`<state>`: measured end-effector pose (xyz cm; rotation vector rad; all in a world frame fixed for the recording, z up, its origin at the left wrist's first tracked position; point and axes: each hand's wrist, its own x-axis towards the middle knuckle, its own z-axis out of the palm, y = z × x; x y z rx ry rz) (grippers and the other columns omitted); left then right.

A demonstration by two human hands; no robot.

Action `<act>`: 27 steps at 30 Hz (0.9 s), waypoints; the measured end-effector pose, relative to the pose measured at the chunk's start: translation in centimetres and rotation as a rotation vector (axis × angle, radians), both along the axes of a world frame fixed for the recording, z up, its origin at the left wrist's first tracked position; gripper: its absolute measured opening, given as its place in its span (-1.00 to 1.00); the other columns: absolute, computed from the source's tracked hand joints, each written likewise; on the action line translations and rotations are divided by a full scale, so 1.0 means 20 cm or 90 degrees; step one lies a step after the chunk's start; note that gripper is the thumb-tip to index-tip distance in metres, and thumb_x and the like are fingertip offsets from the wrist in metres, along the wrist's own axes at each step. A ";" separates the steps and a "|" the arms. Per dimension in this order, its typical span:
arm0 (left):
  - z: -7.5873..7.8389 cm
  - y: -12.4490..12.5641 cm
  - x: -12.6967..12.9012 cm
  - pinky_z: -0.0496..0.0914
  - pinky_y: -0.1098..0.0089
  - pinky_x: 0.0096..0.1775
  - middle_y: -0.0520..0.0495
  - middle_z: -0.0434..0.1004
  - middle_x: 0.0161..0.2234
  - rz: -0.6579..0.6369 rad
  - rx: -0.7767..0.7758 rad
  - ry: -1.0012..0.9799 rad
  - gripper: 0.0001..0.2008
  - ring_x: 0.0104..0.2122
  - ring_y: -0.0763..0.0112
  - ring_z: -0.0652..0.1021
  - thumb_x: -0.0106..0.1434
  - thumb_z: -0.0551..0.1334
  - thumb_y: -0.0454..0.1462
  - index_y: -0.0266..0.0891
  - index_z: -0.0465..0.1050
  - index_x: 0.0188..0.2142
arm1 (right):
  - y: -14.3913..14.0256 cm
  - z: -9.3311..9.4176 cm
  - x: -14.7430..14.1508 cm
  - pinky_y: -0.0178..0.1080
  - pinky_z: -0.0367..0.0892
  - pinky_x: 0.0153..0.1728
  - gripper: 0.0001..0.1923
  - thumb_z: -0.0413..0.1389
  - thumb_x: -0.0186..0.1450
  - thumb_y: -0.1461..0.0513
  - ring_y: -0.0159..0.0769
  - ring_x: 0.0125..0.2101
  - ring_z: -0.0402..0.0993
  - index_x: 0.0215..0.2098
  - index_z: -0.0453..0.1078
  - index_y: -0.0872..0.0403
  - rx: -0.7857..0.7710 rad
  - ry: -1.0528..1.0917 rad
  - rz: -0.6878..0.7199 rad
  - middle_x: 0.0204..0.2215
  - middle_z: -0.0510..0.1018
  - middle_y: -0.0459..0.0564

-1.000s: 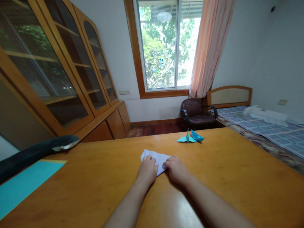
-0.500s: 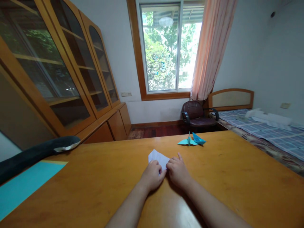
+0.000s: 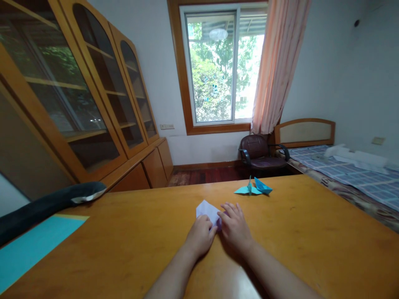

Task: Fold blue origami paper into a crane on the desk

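Observation:
A small pale lavender sheet of folded paper [image 3: 206, 209] lies on the wooden table between my hands, creased and with a pointed top corner. My left hand [image 3: 201, 234] is closed over its lower left part, thumb toward the right. At the paper's right edge, my right hand [image 3: 235, 226] pinches with thumb and forefinger while its other fingers stretch forward. A darker purple part of the paper shows beside the right thumb. The paper's lower edge is hidden under my fingers.
Farther back on the table [image 3: 140, 232] sit a light blue paper crane [image 3: 248, 189] and a blue paper boat [image 3: 262, 186]. Turquoise sheets [image 3: 40, 245] lie at the left, beside a dark armrest [image 3: 56, 199]. A brown chair [image 3: 257, 151] stands beyond the table.
The right-hand fingers have uncurled and reach forward, and the paper's right side is folded in more, showing purple. My left hand stays on the paper. The view has tilted slightly.

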<state>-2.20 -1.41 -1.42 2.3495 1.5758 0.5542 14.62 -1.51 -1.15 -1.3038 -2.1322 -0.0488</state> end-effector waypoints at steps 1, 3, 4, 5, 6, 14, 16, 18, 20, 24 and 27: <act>0.00 0.00 0.00 0.25 0.31 -0.17 -0.13 0.42 -0.31 -0.001 0.000 0.000 -0.62 -0.25 0.29 0.40 0.34 0.01 -0.15 -0.27 0.46 -0.48 | 0.00 0.00 0.00 0.07 -0.15 0.22 -0.65 0.04 0.23 0.35 -0.10 0.13 0.18 -0.05 0.44 -0.03 -0.007 -0.001 0.006 0.07 0.43 0.03; -0.01 0.00 0.00 0.25 0.30 -0.16 -0.13 0.41 -0.31 -0.006 0.004 0.000 -0.61 -0.24 0.29 0.39 0.35 -0.01 -0.16 -0.27 0.46 -0.47 | 0.00 0.00 0.00 0.08 -0.18 0.22 -0.69 0.04 0.24 0.35 -0.11 0.14 0.17 -0.09 0.45 -0.04 -0.027 -0.006 0.025 0.08 0.42 0.01; -0.01 0.00 0.00 0.25 0.30 -0.15 -0.13 0.41 -0.30 -0.010 0.007 0.000 -0.62 -0.23 0.29 0.39 0.35 -0.01 -0.16 -0.27 0.46 -0.46 | 0.00 0.00 -0.01 0.09 -0.20 0.22 -0.70 0.04 0.25 0.35 -0.13 0.14 0.17 -0.12 0.45 -0.05 -0.037 -0.010 0.036 0.08 0.43 -0.02; -0.01 -0.01 -0.01 0.26 0.30 -0.15 -0.13 0.40 -0.29 -0.015 0.009 -0.001 -0.62 -0.23 0.29 0.38 0.35 -0.01 -0.17 -0.26 0.46 -0.45 | 0.00 0.00 -0.01 0.10 -0.22 0.22 -0.72 0.03 0.26 0.36 -0.15 0.14 0.18 -0.16 0.46 -0.05 -0.048 -0.013 0.046 0.06 0.44 -0.04; -0.01 -0.01 -0.01 0.26 0.30 -0.15 -0.13 0.40 -0.29 -0.020 0.011 -0.003 -0.63 -0.22 0.29 0.38 0.35 -0.01 -0.18 -0.26 0.46 -0.45 | 0.00 0.00 -0.01 0.10 -0.24 0.22 -0.74 0.02 0.26 0.37 -0.17 0.12 0.20 -0.21 0.46 -0.04 -0.057 -0.015 0.053 0.02 0.47 -0.06; 0.02 -0.03 0.00 0.26 0.32 -0.15 -0.10 0.40 -0.26 -0.077 0.001 -0.005 -0.71 -0.21 0.31 0.37 0.32 0.05 -0.21 -0.24 0.45 -0.44 | 0.01 -0.01 -0.03 0.08 -0.28 0.22 -0.82 0.04 0.28 0.35 -0.27 -0.19 0.35 -0.41 0.43 0.03 -0.075 -0.045 0.040 -0.37 0.51 -0.08; 0.03 -0.04 0.01 0.27 0.34 -0.16 -0.09 0.40 -0.26 -0.092 -0.007 -0.008 -0.73 -0.21 0.32 0.37 0.31 0.06 -0.22 -0.24 0.43 -0.45 | 0.01 -0.01 -0.03 0.07 -0.32 0.23 -0.83 0.05 0.28 0.33 -0.28 -0.23 0.35 -0.42 0.43 0.03 -0.082 -0.060 0.042 -0.41 0.51 -0.09; 0.04 -0.04 0.02 0.27 0.35 -0.17 -0.09 0.40 -0.27 -0.092 -0.009 -0.011 -0.76 -0.22 0.33 0.38 0.29 0.07 -0.24 -0.24 0.42 -0.44 | 0.01 -0.01 -0.03 0.06 -0.33 0.23 -0.83 0.05 0.28 0.31 -0.29 -0.27 0.35 -0.45 0.42 0.04 -0.091 -0.075 0.043 -0.43 0.51 -0.09; 0.04 -0.04 0.02 0.27 0.36 -0.18 -0.09 0.41 -0.27 -0.088 -0.009 -0.018 -0.81 -0.22 0.33 0.38 0.27 0.10 -0.24 -0.24 0.42 -0.42 | 0.01 -0.01 -0.03 0.04 -0.31 0.23 -0.82 0.05 0.28 0.31 -0.30 -0.28 0.35 -0.45 0.42 0.04 -0.100 -0.083 0.043 -0.44 0.51 -0.10; 0.02 -0.04 0.02 0.27 0.37 -0.18 -0.08 0.42 -0.28 -0.094 -0.004 -0.038 -0.85 -0.23 0.32 0.38 0.25 0.12 -0.25 -0.24 0.41 -0.40 | 0.00 0.00 -0.03 -0.02 -0.19 0.20 -0.78 0.00 0.29 0.35 -0.31 -0.29 0.35 -0.45 0.43 0.03 -0.115 -0.081 0.045 -0.46 0.50 -0.10; 0.01 -0.03 0.03 0.27 0.37 -0.19 -0.09 0.43 -0.31 -0.083 -0.009 -0.043 -0.79 -0.24 0.32 0.39 0.27 0.08 -0.25 -0.24 0.40 -0.44 | 0.00 0.00 -0.04 -0.04 -0.15 0.18 -0.78 -0.01 0.29 0.36 -0.31 -0.28 0.35 -0.42 0.42 0.02 -0.109 -0.066 0.044 -0.43 0.50 -0.10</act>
